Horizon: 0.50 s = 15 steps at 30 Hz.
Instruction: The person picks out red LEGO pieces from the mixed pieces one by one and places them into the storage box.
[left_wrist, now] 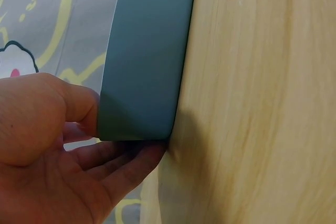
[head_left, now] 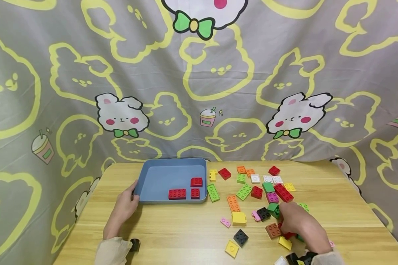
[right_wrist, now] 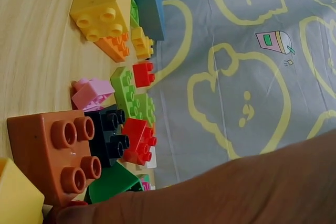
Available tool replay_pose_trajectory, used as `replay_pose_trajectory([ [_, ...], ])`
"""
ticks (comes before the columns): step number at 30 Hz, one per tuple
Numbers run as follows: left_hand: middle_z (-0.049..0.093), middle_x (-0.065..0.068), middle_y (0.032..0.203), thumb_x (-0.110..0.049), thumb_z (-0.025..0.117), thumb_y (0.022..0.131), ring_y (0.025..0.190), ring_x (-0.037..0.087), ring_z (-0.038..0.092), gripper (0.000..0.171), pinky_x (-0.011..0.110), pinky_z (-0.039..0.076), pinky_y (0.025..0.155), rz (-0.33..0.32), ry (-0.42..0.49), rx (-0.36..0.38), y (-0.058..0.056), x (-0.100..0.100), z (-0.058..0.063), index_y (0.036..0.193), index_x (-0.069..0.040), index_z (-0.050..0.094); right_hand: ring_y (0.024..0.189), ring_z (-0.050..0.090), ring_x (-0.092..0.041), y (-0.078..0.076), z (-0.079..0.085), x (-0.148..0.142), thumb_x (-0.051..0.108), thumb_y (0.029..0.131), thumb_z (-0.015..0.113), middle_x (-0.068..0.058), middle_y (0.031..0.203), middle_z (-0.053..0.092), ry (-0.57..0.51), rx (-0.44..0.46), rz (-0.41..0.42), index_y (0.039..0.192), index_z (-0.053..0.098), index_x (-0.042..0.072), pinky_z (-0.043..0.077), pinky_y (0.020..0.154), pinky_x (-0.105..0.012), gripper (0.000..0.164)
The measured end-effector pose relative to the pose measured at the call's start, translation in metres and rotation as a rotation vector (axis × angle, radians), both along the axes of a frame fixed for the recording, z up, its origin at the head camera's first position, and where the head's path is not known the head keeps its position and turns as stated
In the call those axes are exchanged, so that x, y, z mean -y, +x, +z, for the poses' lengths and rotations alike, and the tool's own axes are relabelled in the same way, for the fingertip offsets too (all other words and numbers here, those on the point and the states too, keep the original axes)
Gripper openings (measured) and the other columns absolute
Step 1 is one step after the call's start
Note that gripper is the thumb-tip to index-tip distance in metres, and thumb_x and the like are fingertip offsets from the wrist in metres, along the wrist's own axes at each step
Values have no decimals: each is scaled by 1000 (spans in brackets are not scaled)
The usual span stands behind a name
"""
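Observation:
My left hand holds the blue-grey tray by its left side, thumb at the rim and fingers curled beneath the corner. Three red bricks, one of them a long brick, lie inside the tray. Down among loose bricks on the right, my right hand pinches a red brick, largely covered by the hand. Its thumb lies against that brick in the right wrist view; the other fingertips are hidden. Close by are a brown brick, a green brick and a yellow brick.
Many coloured bricks are scattered over the wooden table. They include a long red brick, a yellow block, a black brick and a lime brick beside the tray. A patterned curtain hangs behind the table.

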State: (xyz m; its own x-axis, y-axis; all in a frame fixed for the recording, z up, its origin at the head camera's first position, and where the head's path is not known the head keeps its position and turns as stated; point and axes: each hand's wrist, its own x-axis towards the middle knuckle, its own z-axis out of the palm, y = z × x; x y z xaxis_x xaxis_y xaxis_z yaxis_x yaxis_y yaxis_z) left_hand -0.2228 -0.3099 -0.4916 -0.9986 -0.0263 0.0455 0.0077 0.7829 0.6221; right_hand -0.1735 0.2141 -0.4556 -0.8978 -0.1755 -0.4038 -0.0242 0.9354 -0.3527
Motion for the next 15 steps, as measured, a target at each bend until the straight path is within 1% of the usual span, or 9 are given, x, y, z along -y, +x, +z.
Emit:
replay_pose_trajectory([
  [3,49,3,55,3,44,92,43,9,36,61,24,36,43,-1,2,0,0,0,0,152,7,30,64,52,-18,1,2,-1,1,68,82,-5,70,55,-13,23,-14,82,59,3,45,54,-30,27],
  [6,49,5,59,3,44,92,43,9,35,61,24,36,43,-4,2,-8,0,0,1,151,8,30,65,51,-19,2,5,-3,3,69,82,-6,71,55,-33,24,-31,82,59,3,45,56,-31,26],
  [8,49,7,64,3,45,91,44,8,34,61,24,36,44,-7,-1,-16,0,0,1,151,8,31,65,51,-19,2,7,-4,6,70,81,-6,70,55,-40,2,-31,81,59,4,45,57,-32,25],
  [11,47,6,64,3,45,91,44,8,33,61,23,35,44,-10,-7,-19,0,0,0,151,8,31,65,50,-19,2,10,-5,10,72,79,-4,70,54,-31,-54,-18,80,59,5,46,58,-35,23],
  [12,47,6,61,3,45,91,44,8,33,61,23,35,44,-10,-8,-17,0,1,0,151,8,31,65,49,-19,2,10,-6,11,73,78,-4,70,54,-26,-75,-10,79,58,6,45,59,-35,22],
  [15,46,6,62,3,45,92,43,7,31,61,23,35,43,-13,-8,-18,1,1,0,151,7,31,64,47,-19,2,12,-5,12,73,75,-3,68,52,-20,-127,-4,78,56,8,41,58,-35,20],
])
